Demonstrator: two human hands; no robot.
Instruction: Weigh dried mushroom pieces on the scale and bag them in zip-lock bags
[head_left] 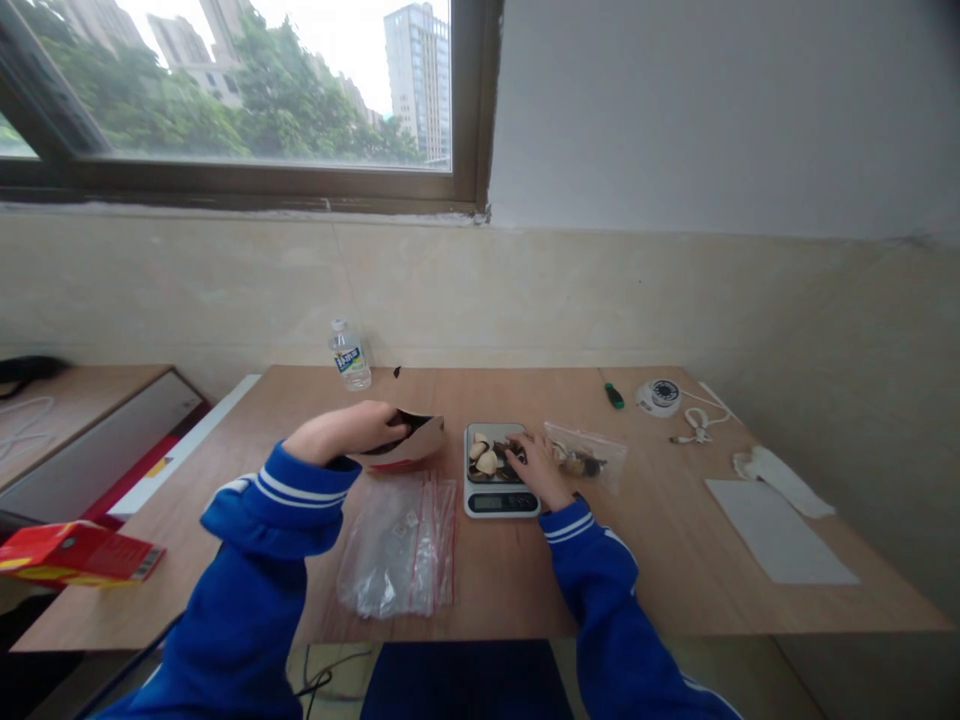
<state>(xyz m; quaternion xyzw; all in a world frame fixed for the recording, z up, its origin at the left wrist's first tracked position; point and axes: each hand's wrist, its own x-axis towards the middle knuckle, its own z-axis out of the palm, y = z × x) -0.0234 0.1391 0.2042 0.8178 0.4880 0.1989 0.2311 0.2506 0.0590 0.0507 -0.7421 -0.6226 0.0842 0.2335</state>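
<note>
My left hand (356, 428) reaches into the mouth of a brown paper bag (420, 445) with a dark inside. Its fingertips are partly hidden there, so I cannot tell if they grip anything. My right hand (544, 470) is over the right side of a kitchen scale (502, 503), thumb and fingers apart, touching dark pieces (504, 458) on its pan. Pale, chunky pieces (486, 460) lie on the pan's left side; they look like dried slices. Just right of that hand is a clear zip bag (609, 455) holding pale and dark pieces.
Flat zip bags (390, 550) with red seals lie in front. A water bottle (350, 358) stands at the back. A green screwdriver (614, 396), white dome camera (660, 397) with cable, white cloth (784, 480) and grey sheet (780, 530) are rightward. A red box (79, 555) is left.
</note>
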